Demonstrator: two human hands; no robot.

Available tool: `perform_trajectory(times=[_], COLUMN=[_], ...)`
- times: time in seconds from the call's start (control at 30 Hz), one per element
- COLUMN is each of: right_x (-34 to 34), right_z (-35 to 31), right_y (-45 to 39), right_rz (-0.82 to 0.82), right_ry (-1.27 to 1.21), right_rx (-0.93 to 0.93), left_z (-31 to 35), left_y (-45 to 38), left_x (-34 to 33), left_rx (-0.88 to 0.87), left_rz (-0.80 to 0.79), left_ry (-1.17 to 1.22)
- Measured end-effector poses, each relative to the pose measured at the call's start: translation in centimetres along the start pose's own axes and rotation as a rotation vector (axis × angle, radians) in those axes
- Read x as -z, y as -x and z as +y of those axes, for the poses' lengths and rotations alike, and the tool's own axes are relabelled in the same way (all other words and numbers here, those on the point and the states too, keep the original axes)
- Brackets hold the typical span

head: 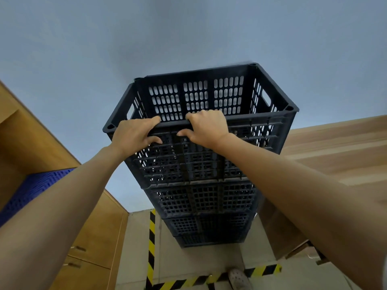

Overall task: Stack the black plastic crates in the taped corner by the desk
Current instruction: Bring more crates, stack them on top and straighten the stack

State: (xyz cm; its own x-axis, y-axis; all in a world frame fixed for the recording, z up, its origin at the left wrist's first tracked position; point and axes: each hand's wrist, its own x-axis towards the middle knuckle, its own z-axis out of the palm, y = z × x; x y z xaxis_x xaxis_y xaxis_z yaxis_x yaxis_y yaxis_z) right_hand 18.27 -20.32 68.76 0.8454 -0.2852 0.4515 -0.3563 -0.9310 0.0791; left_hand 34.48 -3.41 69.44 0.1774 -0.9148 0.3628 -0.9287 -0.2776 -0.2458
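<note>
- Crates: black slotted plastic, stacked in a tall column. Top crate [201, 122] sits on the crates below [207, 208]; at least four levels visible, the bottom ones dim.
- Stack stands on the pale floor [136, 243] inside the corner marked by yellow-black tape [151, 248]. One strip runs up the left side of the stack, a second runs along the near edge at the bottom of the view; they meet at bottom left.
- Top crate is open and I see nothing inside. Far wall slots show the grey wall [188, 34] behind. Handle cutouts on both end walls. Looks squarely seated on the one below, no obvious overhang.
- Left hand [134, 136]: gripping the near rim of the top crate, left of centre. Fingers curled over the rim into the crate, thumb down on the outer face.
- Right hand [206, 127]: same grip on the near rim, about centre. Fingers hooked over the top edge, thumb against the outer wall.
- Hands are close together on the rim, with a small gap between them, not touching. Both forearms bare and stretched toward the stack.
- Desk [335, 143]: light wood top at right, just beside the stack's right side.
- Wood cabinet [94, 237] at left with metal drawer pulls, well apart from the tape strip's far side.
- Blue perforated crate [27, 189] at left edge, behind the left forearm, against the cabinet.
- Shoe [237, 279], light and perforated, at the bottom, on the near tape strip.
</note>
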Motion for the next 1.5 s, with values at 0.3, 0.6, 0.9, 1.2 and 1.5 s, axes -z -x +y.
perform_trajectory(times=[0.3,0.6,0.9,1.2,1.5], right_x=[2.2,2.1,1.1,1.3,2.0], right_z=[4.8,10.3,14.1,13.8,12.7], right_y=[2.2,3.4,2.1,2.8,2.9], right_rz=[-0.153,-0.175,-0.149,-0.148,-0.271], right_ry=[-0.087,0.025,0.03,-0.009,-0.041], right_rx=[0.141,0.165,0.213,0.209,0.142], left_z=[0.0,0.7,2.7,4.0,5.4], left_y=[0.3,0.1,-1.9,-1.7,-2.4], left_x=[0.2,0.1,-0.3,0.4,2.9], left_rx=[0.013,0.043,0.087,0.178,0.261], left_rz=[-0.023,-0.004,-0.002,-0.052,-0.403], left_ry=[0.032,0.002,-0.017,0.006,-0.036])
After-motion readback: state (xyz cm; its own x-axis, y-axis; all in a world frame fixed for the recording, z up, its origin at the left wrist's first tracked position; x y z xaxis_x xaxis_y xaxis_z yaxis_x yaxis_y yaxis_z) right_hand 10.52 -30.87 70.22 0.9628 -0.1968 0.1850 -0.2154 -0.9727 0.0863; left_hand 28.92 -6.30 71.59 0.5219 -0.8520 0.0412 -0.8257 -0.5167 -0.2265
